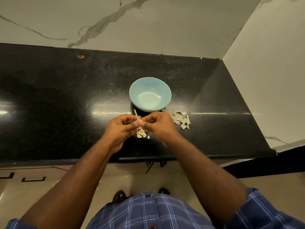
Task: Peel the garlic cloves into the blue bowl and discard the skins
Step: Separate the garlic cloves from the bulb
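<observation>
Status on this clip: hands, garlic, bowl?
Both hands pinch the garlic stem piece. Blue bowl empty. Cloves beneath hands, skins piled beside bowl. Nothing in the way.

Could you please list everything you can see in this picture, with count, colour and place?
blue bowl: one, pale blue, nothing visible inside, mid-counter
garlic piece: one, off-white with a stalk, held between both hands
garlic cloves: small cluster, cream, on the counter under the hands
skins: one loose pile, whitish, right of the bowl's near side
counter: one, glossy black, against a marble-look wall
sandals: two, dark, on the floor below
left hand: grips the garlic piece
right hand: pinches the garlic piece
</observation>
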A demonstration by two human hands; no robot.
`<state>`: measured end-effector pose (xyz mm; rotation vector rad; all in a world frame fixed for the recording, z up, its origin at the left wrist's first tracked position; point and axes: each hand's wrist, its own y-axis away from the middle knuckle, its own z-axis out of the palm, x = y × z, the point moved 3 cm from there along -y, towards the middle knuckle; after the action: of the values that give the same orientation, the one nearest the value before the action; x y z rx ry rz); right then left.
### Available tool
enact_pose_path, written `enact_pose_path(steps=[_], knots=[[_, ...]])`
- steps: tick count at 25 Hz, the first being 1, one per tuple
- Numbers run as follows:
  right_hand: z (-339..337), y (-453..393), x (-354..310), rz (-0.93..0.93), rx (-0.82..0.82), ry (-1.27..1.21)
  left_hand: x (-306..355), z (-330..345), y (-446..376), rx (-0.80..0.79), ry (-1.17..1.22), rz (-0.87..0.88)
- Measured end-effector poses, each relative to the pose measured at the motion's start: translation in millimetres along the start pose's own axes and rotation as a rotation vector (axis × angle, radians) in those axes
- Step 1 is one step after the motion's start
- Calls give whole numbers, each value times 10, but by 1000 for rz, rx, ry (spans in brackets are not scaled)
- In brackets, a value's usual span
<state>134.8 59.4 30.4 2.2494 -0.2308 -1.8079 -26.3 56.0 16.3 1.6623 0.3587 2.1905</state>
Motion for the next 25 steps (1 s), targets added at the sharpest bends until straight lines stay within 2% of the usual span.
enact_pose_path(steps=[3, 8, 10, 13, 17, 19, 21, 23, 25], knots=[[-35, 9, 23, 76, 37, -101, -20, 16, 14, 7, -11, 29], [-85, 17, 14, 115, 26, -122, -40, -7, -2, -4, 55, -7], [-145, 13, 67, 110, 36, 44, -53, -27, -14, 12, 85, -31], [-172, 10, 171, 61, 38, 434, -63, -43, -22, 41, 144, -66], [-117, 29, 228, 28, -18, 570, -61, -56, -26, 43, 157, -68], [-133, 26, 170, -21, 43, 529, -58, -60, -19, 39, 143, -59], [-126, 10, 81, -50, 77, 345, -48, -57, -8, 29, 112, -46], [-49, 10, 24, -51, -1, 170, -29, -41, 10, 4, 59, -30], [19, 17, 7, -77, -44, 174, -16, -23, 20, -13, 37, -15]])
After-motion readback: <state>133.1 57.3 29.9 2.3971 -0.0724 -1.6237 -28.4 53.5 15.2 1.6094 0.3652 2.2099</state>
